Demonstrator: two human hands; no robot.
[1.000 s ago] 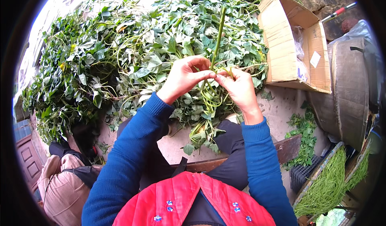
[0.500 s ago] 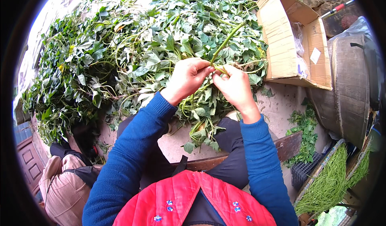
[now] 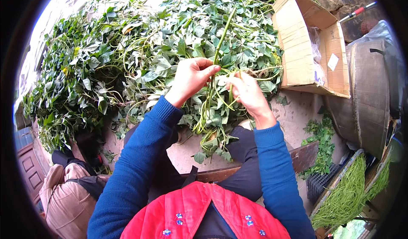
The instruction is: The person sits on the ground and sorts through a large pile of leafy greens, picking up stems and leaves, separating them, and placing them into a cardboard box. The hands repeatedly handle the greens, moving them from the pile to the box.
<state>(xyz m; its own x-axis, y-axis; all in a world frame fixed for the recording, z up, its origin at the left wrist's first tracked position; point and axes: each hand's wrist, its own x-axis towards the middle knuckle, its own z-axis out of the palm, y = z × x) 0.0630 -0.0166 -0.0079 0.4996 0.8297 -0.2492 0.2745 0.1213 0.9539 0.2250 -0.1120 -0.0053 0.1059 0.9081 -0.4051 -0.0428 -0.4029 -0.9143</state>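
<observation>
Over the near edge of the leafy heap (image 3: 170, 39), I see the left hand (image 3: 191, 81) pinching a long green stem (image 3: 223, 37) that rises above its fingertips. Just beside it, the right hand (image 3: 250, 95) is clamped on a thin stalk (image 3: 230, 95). An open cardboard box (image 3: 293, 48) sits right of the heap.

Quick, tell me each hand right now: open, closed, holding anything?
Left hand: closed, pinching a long green stem.
Right hand: closed, seemingly pinching a thin green strand.
</observation>
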